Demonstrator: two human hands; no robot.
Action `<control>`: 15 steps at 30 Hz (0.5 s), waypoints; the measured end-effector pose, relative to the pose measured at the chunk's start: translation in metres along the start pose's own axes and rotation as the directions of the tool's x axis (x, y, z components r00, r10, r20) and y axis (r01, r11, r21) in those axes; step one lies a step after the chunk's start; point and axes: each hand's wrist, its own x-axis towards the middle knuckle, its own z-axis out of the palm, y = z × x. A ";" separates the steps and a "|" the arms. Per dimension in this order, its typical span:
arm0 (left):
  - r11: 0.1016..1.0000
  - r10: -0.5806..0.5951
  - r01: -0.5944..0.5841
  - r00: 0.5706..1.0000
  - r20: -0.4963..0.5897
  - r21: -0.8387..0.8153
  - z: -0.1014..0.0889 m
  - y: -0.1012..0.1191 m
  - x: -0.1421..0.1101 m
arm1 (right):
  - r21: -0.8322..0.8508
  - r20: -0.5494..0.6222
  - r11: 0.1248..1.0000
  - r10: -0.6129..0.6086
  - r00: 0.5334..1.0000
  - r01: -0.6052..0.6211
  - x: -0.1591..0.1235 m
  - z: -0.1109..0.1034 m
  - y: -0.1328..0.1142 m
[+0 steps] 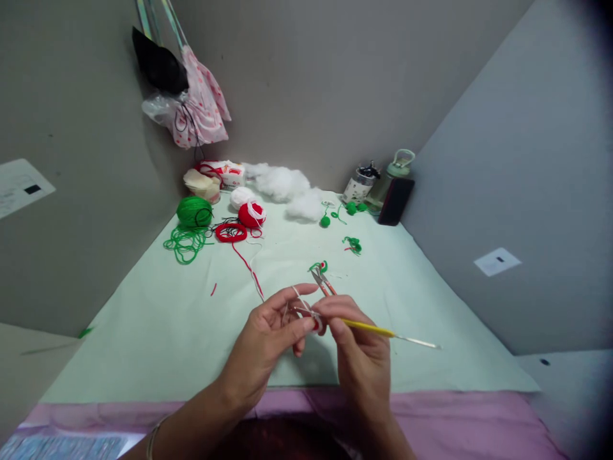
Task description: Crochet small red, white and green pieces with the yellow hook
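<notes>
Between the thumb and fingers of my left hand point(272, 332) is a small red and white crochet piece point(317, 324), partly covered by the fingers. White yarn loops over my raised left index finger. My right hand point(361, 345) is closed around a crochet hook point(368, 328) with a yellow grip and metal at both ends. The hook's left tip meets the yarn at the top of the piece. Just beyond my hands lie scissors point(324, 281) with orange handles, beside a small green and red crocheted bit point(322, 266).
Green point(194, 211), red point(249, 216) and white point(242, 197) yarn balls stand at the back left, with loose strands. White stuffing point(282, 184) lies along the back wall. A phone point(396, 201) leans by a green bottle point(398, 167) at back right. Small green pieces point(353, 245) lie nearby.
</notes>
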 end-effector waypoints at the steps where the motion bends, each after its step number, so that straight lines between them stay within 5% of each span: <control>1: 1.000 0.009 -0.009 1.000 0.000 0.014 0.001 -0.001 -0.001 | -0.009 0.014 1.000 0.001 1.000 -0.001 0.000 0.001 0.001; 9: 0.988 -0.142 0.145 0.988 0.060 -0.049 -0.001 0.001 -0.003 | 0.107 0.047 0.993 0.043 0.998 -0.048 -0.003 0.000 0.004; 15: 0.958 -0.236 0.262 0.952 0.195 -0.119 -0.009 0.007 -0.003 | 0.368 0.059 0.896 0.246 0.968 -0.250 0.005 -0.004 0.002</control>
